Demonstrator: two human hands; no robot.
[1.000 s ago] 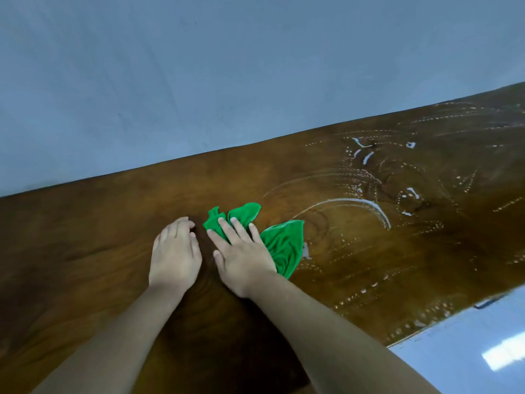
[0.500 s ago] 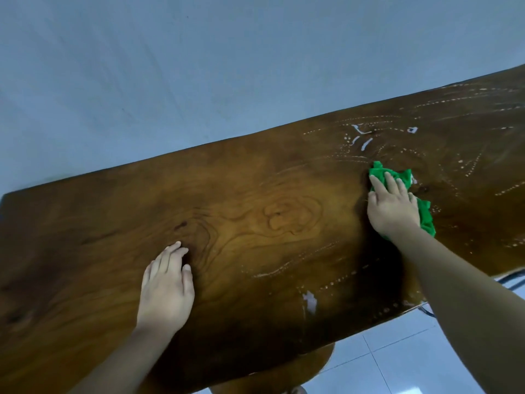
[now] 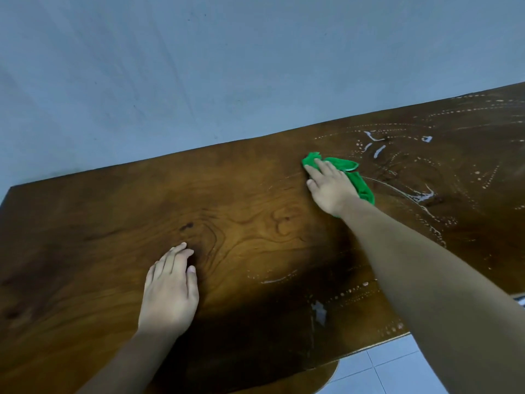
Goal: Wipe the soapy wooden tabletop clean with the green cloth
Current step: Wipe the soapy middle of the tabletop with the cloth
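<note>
Now right hand (image 3: 331,189) presses green cloth (image 3: 356,180) (crumpled) flat on soapy tabletop (image 3: 255,194).

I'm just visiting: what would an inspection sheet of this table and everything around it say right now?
Surface: wooden tabletop, bare at left, soap streaks at right and near the front edge.
Job's things: green cloth, crumpled, beside the streaks.
Clutter: nothing seen.
Hands: right hand flat on the cloth; left hand flat on bare wood.
Cables: nothing clearly seen.
Surroundings: plain bluish wall behind; pale floor tiles in front.
</note>
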